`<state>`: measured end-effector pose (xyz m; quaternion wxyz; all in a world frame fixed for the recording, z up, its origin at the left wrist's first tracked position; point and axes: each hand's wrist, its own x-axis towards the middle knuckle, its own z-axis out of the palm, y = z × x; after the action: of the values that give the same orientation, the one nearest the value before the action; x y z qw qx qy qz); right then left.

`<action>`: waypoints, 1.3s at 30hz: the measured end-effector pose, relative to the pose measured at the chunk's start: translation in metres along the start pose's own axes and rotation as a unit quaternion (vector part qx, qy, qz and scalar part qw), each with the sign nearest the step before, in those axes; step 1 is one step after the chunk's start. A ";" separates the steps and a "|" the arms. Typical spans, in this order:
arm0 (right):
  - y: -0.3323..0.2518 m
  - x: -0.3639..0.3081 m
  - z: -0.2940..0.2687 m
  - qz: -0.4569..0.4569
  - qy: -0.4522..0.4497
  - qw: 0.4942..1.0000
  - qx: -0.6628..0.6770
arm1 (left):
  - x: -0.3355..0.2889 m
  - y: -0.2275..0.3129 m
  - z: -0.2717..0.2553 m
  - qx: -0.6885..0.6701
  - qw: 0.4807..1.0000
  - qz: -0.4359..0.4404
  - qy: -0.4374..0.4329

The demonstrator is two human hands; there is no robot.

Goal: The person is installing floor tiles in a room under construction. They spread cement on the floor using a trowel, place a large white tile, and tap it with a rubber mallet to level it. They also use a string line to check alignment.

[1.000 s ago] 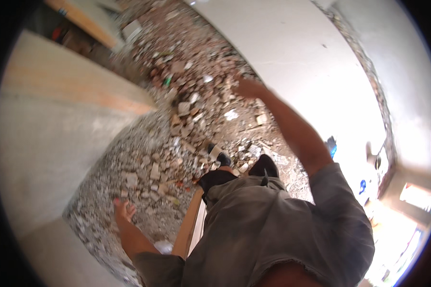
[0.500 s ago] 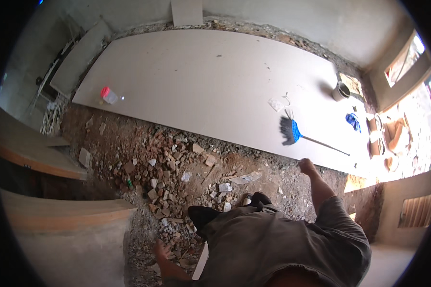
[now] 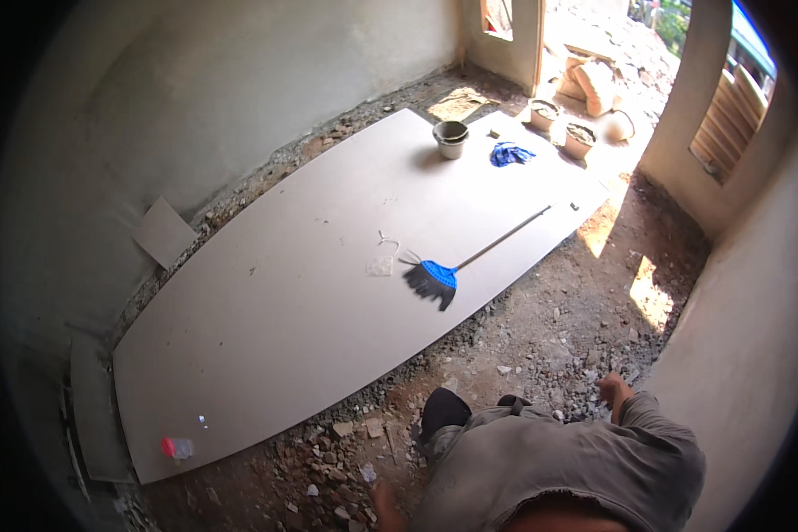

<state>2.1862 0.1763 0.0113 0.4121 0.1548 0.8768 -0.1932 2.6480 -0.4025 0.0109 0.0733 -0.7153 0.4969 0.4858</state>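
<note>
- A small clear plastic bottle with a red cap [image 3: 176, 447] lies on its side at the near left corner of the board.
- A large pale board [image 3: 328, 293] lies flat on the dirt floor, with a smaller square offcut [image 3: 164, 232] leaning at the wall to its left.
- The left hand [image 3: 383, 502] shows only at the lower edge, over loose rubble [image 3: 328, 461]; only part of it is in view, and whether it is spread or closed cannot be told.
- A blue broom [image 3: 434, 279] lies on the board, its long handle pointing toward the right, with a small scrap of paper [image 3: 379, 265] just beside its bristles.
- A grey bucket [image 3: 450, 138] stands upright at the far end of the board, a crumpled blue cloth [image 3: 509, 154] near it.
- The right hand [image 3: 614, 390] hangs above the gravel near the right wall, holding nothing; its fingers look loosely curled, well apart from the broom.
</note>
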 end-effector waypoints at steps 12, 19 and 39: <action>-0.170 -0.010 -0.027 -0.058 0.113 0.983 0.136 | 0.018 0.281 0.075 0.266 0.963 0.014 -0.028; -0.184 0.007 -0.030 -0.122 0.068 0.977 0.160 | 0.010 0.511 0.207 0.266 0.890 0.354 -0.107; 0.015 0.263 -0.548 -0.050 0.272 0.902 0.332 | -0.173 0.559 0.693 0.531 0.786 0.250 -0.195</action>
<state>1.6686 0.4750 0.1232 0.0721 0.2853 0.8467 -0.4433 1.7738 -0.1618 -0.0029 0.4132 -0.3042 0.8127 0.2762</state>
